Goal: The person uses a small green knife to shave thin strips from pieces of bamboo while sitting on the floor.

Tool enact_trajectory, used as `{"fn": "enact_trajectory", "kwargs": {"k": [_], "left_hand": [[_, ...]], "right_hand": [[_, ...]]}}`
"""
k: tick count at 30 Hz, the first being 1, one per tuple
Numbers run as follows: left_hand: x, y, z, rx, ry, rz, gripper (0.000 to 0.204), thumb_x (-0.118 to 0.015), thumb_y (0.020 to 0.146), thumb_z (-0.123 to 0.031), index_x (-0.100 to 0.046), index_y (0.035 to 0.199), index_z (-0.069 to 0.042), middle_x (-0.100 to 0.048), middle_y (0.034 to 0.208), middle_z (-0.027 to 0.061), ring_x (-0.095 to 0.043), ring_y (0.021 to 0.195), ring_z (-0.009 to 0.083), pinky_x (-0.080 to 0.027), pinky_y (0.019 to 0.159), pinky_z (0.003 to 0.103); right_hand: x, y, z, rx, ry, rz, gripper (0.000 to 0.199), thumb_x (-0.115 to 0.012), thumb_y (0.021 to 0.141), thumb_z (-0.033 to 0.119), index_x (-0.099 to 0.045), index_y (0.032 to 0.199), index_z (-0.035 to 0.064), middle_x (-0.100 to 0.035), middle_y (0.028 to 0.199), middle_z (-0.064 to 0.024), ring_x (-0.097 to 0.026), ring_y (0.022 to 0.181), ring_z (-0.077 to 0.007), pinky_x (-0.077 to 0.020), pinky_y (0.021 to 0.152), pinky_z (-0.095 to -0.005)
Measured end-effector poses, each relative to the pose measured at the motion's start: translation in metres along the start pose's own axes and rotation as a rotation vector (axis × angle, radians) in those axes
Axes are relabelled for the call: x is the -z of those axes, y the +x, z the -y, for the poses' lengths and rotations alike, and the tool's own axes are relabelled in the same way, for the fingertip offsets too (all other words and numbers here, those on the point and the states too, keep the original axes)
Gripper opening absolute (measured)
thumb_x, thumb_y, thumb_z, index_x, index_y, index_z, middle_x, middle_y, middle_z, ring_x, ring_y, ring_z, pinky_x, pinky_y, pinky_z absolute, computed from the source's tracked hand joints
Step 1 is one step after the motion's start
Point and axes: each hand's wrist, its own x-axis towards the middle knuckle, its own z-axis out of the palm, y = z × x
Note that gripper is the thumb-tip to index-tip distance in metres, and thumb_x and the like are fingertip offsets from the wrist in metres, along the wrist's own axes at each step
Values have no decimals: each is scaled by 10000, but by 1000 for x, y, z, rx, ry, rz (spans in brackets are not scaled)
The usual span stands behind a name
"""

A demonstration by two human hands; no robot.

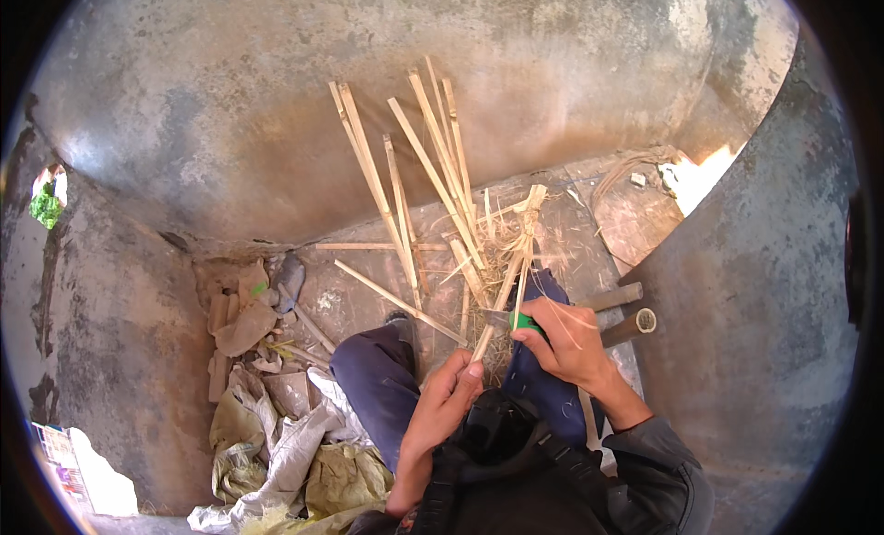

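Bamboo strip is being gripped by left hand; right hand, fingers clenching the green-handled knife, could slip toward that thumb.

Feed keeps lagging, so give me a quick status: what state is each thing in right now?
Left hand: closed around the strip's near end.
Right hand: gripping the green-handled knife.
Bamboo strip: held, frayed at far end.
Split bamboo slats: leaning on the wall.
Bamboo tube: lying on the ground, open end showing.
Sacks: crumpled.
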Motion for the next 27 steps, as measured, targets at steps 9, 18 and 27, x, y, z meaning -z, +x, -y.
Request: {"fn": "enact_trajectory", "kwargs": {"k": [9,18,27], "left_hand": [[-12,-7,-17,-166,334,-254,247,-670,1140,-261,-697,1070,-26,-563,663,-18,-460,631,39,-361,568,281],[-16,-9,-17,-147,340,-306,240,-684,1130,-252,-711,1046,-29,-574,633,1,-469,604,51,-371,551,306],[-16,-17,-11,-114,312,-277,271,-663,1140,-258,-691,1005,-25,-542,639,-5,-461,627,47,-367,562,296]], "right_hand": [[-7,2,-4,127,-107,-40,341,-849,956,356,-758,1075,50,-695,865,-87,-719,711,-290,-558,618,-409],[-17,5,-18,201,-151,-135,363,-852,940,391,-776,1026,47,-697,810,-60,-707,654,-252,-539,575,-379],[-11,12,-35,109,-175,-167,266,-824,974,310,-786,990,48,-756,863,-96,-731,673,-290,-553,595,-395]]}}
